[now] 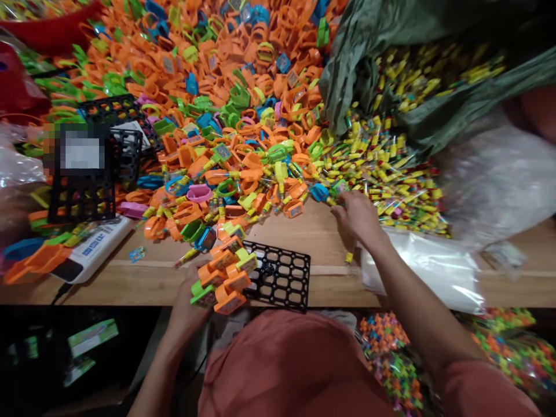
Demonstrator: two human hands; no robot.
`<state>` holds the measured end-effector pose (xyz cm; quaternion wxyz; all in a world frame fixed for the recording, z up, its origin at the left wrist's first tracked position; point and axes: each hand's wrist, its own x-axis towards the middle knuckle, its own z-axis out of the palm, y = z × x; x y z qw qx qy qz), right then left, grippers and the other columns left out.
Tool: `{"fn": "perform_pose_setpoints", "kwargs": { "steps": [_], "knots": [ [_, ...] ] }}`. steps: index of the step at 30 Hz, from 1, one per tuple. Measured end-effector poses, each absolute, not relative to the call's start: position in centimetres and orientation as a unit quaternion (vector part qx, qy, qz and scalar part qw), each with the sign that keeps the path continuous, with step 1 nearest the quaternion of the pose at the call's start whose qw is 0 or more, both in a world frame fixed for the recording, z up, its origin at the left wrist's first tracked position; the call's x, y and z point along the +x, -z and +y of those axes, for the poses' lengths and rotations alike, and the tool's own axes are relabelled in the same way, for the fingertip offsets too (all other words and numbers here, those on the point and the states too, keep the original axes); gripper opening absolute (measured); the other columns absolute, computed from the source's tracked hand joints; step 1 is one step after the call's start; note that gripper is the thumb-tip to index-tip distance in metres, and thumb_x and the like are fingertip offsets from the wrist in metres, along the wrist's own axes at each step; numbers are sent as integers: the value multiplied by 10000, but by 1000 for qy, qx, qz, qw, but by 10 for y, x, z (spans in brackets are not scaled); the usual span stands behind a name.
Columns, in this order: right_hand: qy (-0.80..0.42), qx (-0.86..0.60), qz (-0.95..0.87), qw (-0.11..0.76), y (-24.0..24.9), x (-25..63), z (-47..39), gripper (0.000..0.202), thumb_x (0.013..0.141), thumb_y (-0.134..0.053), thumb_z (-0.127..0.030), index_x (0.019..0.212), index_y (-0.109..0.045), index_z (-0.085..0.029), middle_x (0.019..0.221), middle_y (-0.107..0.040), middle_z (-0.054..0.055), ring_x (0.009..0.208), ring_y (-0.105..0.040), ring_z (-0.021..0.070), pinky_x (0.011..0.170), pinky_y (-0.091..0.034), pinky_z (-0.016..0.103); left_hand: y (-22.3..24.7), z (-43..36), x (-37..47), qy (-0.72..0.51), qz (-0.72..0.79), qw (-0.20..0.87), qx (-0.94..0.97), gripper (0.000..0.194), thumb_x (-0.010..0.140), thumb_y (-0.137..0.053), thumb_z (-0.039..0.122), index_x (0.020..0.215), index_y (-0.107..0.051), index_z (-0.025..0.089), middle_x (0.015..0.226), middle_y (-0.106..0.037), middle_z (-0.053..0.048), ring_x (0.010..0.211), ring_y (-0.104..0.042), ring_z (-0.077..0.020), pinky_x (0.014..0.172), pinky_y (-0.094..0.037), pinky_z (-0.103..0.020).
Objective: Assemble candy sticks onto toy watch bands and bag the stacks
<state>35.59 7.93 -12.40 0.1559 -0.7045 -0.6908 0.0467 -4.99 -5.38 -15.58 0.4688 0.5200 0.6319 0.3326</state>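
My left hand (pixel 187 307) grips the near left end of a black plastic grid tray (pixel 284 281) at the table's front edge. Several orange and green toy watches (pixel 223 278) sit on that end of the tray. My right hand (pixel 357 219) reaches forward to the edge of a heap of small yellow wrapped sticks (pixel 391 179). Its fingers are closed on small pieces there, and a yellow stick (pixel 348 256) pokes out below the palm. A blue toy piece (pixel 320 191) lies just left of the fingertips.
A huge pile of orange, green and blue toy watches (pixel 217 87) covers the wooden table (pixel 317 231). A green bag (pixel 369 63) spills the yellow sticks. More black grid trays (pixel 82 191) stack at left by a white power strip (pixel 93 252). A clear plastic bag (pixel 434 266) lies right.
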Motion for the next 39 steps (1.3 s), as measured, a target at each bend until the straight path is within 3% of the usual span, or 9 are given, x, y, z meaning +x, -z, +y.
{"fn": "perform_pose_setpoints", "kwargs": {
  "steps": [2, 6, 14, 19, 23, 29, 35, 39],
  "knots": [
    [-55, -710, -688, 143, 132, 362, 80, 171, 861, -634, -218, 992, -719, -151, 998, -687, 150, 952, -612, 317, 842, -484, 439, 155, -54, -50, -333, 629, 470, 521, 386, 566, -885, 524, 687, -696, 211, 906, -731, -123, 1192, -622, -377, 1003, -549, -470],
    [-101, -664, -710, 212, 134, 337, 66, 146, 902, -560, -200, 977, -681, -164, 987, -672, 137, 945, -606, 294, 845, -472, 414, 151, -55, -50, -325, 641, 471, 512, 370, 574, -879, 504, 695, -691, 209, 906, -727, -107, 1104, -657, -343, 974, -561, -442],
    [-370, -460, -749, 301, 131, 238, 28, 89, 945, -467, -193, 1003, -532, -210, 842, -642, 38, 720, -584, 194, 674, -462, 296, 142, -54, -45, -320, 664, 465, 491, 392, 555, -891, 502, 739, -715, 204, 999, -741, -111, 1080, -662, -343, 974, -560, -447],
    [-464, -367, -744, 311, 142, 206, 31, 267, 873, -442, -88, 1023, -635, -196, 972, -707, 44, 889, -649, 205, 835, -528, 326, 142, -56, -46, -326, 659, 456, 501, 320, 593, -898, 443, 695, -682, 229, 896, -730, -100, 1097, -664, -347, 985, -566, -467],
    [-423, -320, -787, 315, 158, 202, 29, 329, 825, -420, -26, 1027, -626, -186, 980, -696, 66, 930, -640, 219, 886, -534, 367, 146, -57, -48, -325, 653, 464, 503, 306, 628, -875, 436, 706, -675, 219, 835, -707, -92, 1062, -673, -334, 966, -573, -459],
    [-339, -262, -843, 324, 178, 201, 27, 432, 752, -406, 49, 1063, -572, -200, 1011, -685, 99, 967, -614, 238, 924, -540, 423, 146, -55, -45, -330, 646, 472, 500, 316, 636, -860, 445, 702, -674, 198, 1075, -715, -123, 1168, -635, -331, 975, -567, -417],
    [-380, -284, -834, 281, 156, 206, 33, 317, 883, -444, -7, 1058, -628, -196, 1026, -723, 79, 970, -664, 213, 904, -542, 362, 148, -57, -48, -331, 643, 456, 518, 304, 645, -854, 439, 673, -669, 200, 968, -727, -112, 1071, -668, -318, 965, -568, -434],
    [-341, -392, -806, 284, 136, 218, 43, 259, 1010, -482, -163, 1191, -663, -200, 1176, -743, 91, 1065, -685, 215, 943, -523, 345, 147, -62, -50, -323, 656, 452, 512, 318, 628, -853, 454, 679, -669, 200, 861, -725, -89, 952, -697, -297, 952, -578, -448]
  ]
}}
